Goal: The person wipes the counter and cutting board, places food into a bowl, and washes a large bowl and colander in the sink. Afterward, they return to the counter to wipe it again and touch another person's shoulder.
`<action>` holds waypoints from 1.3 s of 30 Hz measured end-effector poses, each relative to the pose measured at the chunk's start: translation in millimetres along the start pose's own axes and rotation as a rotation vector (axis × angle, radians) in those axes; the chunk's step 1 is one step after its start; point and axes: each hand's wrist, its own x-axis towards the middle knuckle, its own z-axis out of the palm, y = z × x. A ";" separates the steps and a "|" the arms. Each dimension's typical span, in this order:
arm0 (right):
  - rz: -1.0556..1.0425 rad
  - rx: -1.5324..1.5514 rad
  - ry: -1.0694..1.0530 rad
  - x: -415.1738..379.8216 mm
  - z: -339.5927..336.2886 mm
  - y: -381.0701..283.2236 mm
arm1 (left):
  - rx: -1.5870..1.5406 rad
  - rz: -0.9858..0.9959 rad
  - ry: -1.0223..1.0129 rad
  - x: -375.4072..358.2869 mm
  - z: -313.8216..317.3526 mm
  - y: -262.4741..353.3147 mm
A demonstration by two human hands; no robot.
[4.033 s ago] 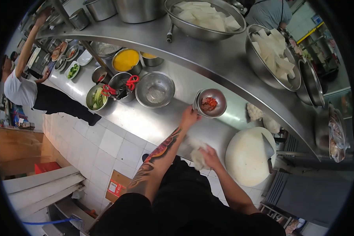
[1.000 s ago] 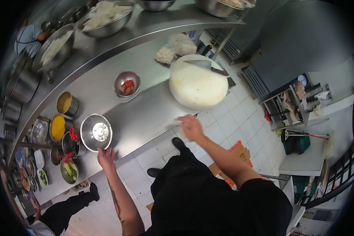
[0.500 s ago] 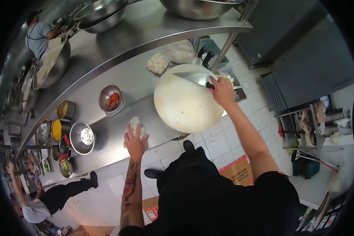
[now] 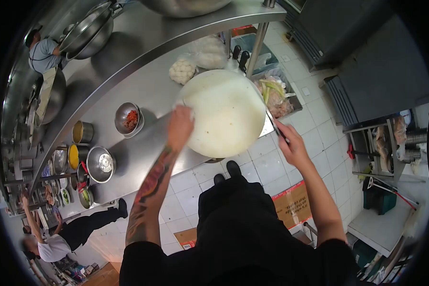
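Note:
A thick round white cutting board [image 4: 224, 119] rests on the steel counter, overlapping its front edge. My left hand [image 4: 180, 127] is at the board's left edge, fingers bent over a white cloth that is almost wholly hidden beneath it. Beyond the board's right rim, my right hand [image 4: 292, 142] grips the black handle of a kitchen knife [image 4: 271, 117]. Its blade is seen nearly edge-on and points up and left, close to the rim. Left of the board stands a steel bowl with chopped red food [image 4: 127, 117], set on another dish.
Bags of white round items [image 4: 182, 71] and black-handled knives [image 4: 243, 60] are behind the board. A bin with food scraps [image 4: 277, 97] stands at right. Steel pots [image 4: 82, 132] and a bowl [image 4: 101, 164] line the left. A steel shelf [image 4: 176, 35] overhangs; a co-worker [image 4: 57, 245] stands at left.
My right hand has lifted the knife off the board and brought it down past the right rim. My left hand has moved with the cloth from the counter up to the board's left edge.

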 end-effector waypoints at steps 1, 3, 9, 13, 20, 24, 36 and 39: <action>0.000 -0.023 0.042 -24.4 -14.1 -3.2 | -0.085 -0.003 0.012 -28.7 20.6 17.3; 0.103 0.019 0.154 -74.6 -39.6 1.1 | -0.321 0.063 0.012 -84.3 38.7 86.1; 0.516 0.326 0.569 -164.7 -89.4 -53.2 | -1.027 0.226 -0.104 -106.0 22.8 231.2; 0.604 0.388 0.615 -199.1 -106.6 -46.6 | -0.635 -0.018 0.410 -17.7 -1.9 81.7; 0.756 0.678 0.510 -213.1 -115.2 30.9 | -0.600 -0.607 0.326 -40.5 23.6 -19.8; 0.799 0.695 0.379 -200.9 -136.3 72.6 | -0.506 -0.754 0.475 -100.2 40.9 44.9; 0.737 0.586 0.280 -195.6 -235.4 171.8 | -0.863 -0.545 0.478 -29.3 -13.2 214.9; 0.768 0.553 0.296 -202.1 -245.1 178.0 | -0.039 -0.229 0.541 -10.5 -21.3 107.1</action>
